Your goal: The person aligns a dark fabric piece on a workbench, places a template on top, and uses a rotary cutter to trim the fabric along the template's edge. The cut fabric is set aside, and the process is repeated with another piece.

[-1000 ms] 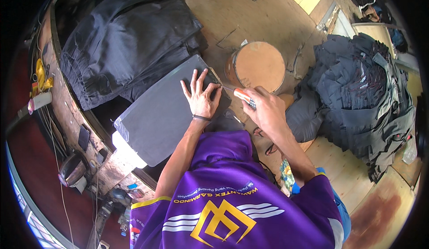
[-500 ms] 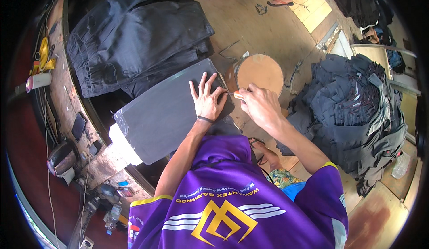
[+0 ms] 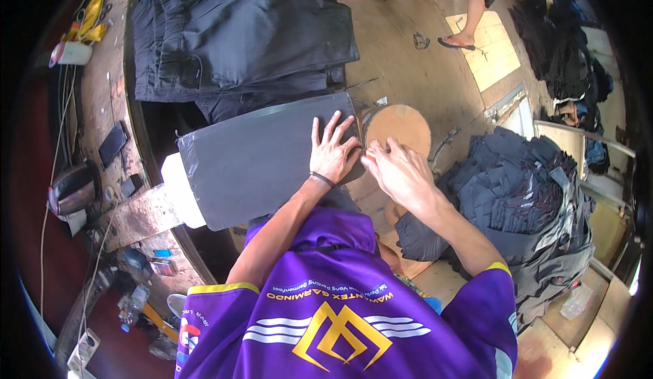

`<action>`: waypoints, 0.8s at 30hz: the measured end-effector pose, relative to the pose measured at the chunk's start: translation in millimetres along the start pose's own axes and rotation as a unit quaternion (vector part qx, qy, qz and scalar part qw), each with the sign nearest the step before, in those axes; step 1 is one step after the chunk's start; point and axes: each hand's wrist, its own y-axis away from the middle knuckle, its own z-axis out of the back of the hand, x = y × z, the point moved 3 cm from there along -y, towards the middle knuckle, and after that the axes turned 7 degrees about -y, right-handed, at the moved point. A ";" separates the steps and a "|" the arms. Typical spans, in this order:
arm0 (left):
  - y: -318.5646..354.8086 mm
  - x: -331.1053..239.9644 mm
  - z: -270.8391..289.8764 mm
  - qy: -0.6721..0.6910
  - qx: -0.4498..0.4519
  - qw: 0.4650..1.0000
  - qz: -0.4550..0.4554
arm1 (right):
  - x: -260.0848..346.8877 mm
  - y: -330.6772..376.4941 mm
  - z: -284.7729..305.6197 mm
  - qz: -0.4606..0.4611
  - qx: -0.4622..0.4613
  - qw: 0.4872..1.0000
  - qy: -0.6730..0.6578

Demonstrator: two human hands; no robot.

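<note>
My left hand (image 3: 331,153) lies on a smooth dark cloth (image 3: 265,158) drawn over a flat board, whose white end (image 3: 180,192) sticks out at the left. Its outer fingers are spread flat, while thumb and forefinger sit by the cloth's right edge. Closed around a small orange-handled tool (image 3: 369,152) is my right hand (image 3: 401,171), just right of that edge. The tool's working end is hidden between the two hands. Beyond the board lies a stack of black trousers (image 3: 245,39) with gathered waistbands.
A round brown-topped stool (image 3: 401,124) stands just past my right hand. Dark grey garments (image 3: 510,182) are heaped at the right. On the wooden bench at left are a phone (image 3: 113,144) and yellow-handled scissors (image 3: 92,15). Another person's sandalled foot (image 3: 459,42) is on the floor ahead.
The whole view has shifted, and another person's leg shows more fully at the top. My hands stay at the cloth's right edge; the tool's thin metal shaft, visible before, is now hidden.
</note>
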 end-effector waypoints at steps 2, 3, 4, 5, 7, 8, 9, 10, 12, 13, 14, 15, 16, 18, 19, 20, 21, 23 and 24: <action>1.3 0.0 0.4 -0.009 -0.004 1.000 -0.003 | -0.4 -1.8 7.8 0.067 -0.055 0.996 -0.007; 2.4 0.1 0.2 -0.004 0.000 1.000 -0.001 | -1.8 -2.1 11.6 0.079 -0.074 0.994 -0.007; 1.7 0.3 -0.4 0.001 0.002 1.000 -0.001 | -4.8 -4.7 11.0 0.049 -0.042 0.998 -0.007; 1.4 0.2 -1.2 0.007 0.003 1.000 -0.003 | -9.0 -6.3 10.4 -0.001 -0.002 1.000 -0.001; 1.4 0.9 -2.9 0.012 0.007 1.000 0.000 | -14.3 -7.8 8.9 -0.078 0.066 0.995 -0.001; 1.1 1.3 -3.8 0.011 0.006 1.000 0.000 | -12.4 -7.8 12.2 -0.043 0.041 0.998 0.000; 1.2 1.3 -4.7 0.012 0.008 1.000 0.001 | -7.5 -7.5 14.8 0.018 0.006 1.000 -0.012; 1.2 1.7 -5.2 0.012 0.005 1.000 0.001 | -4.5 -7.0 15.6 0.045 -0.007 0.999 -0.013; 1.8 2.4 -6.1 0.015 0.012 1.000 0.002 | -5.1 -6.3 9.5 -0.038 0.059 0.998 -0.002; 1.8 2.8 -5.4 0.012 0.002 1.000 -0.001 | -5.5 -6.1 7.0 -0.075 0.081 0.994 0.000; 2.1 2.8 -5.5 0.012 0.004 1.000 -0.001 | -3.9 -5.6 6.3 -0.074 0.075 0.994 -0.001; 2.3 3.3 -6.3 0.012 0.020 1.000 0.004 | -1.2 -5.8 6.8 -0.048 0.050 0.998 -0.012; 2.1 3.1 -5.4 0.009 0.005 1.000 -0.001 | 0.5 -6.7 7.5 -0.021 0.029 0.999 -0.024; 2.5 2.3 -5.4 0.010 0.007 1.000 -0.003 | 1.1 -7.6 9.0 0.006 0.005 1.000 -0.026; 2.6 2.2 -5.7 -0.002 0.011 1.000 0.001 | -0.9 -7.9 8.2 -0.012 0.022 1.000 -0.013; 2.5 2.2 -5.6 -0.012 0.010 1.000 0.002 | -3.3 -7.8 8.1 -0.035 0.033 0.999 -0.014; 2.2 2.6 -6.3 -0.025 0.018 1.000 0.007 | -7.2 -8.1 5.8 -0.090 0.068 0.994 0.001; 2.3 2.0 -6.4 -0.002 0.015 1.000 0.001 | -6.6 -7.7 7.4 -0.075 0.039 0.996 0.004; 2.1 2.4 -6.5 0.007 0.017 1.000 0.001 | -1.6 -6.6 11.2 -0.001 -0.027 1.000 -0.006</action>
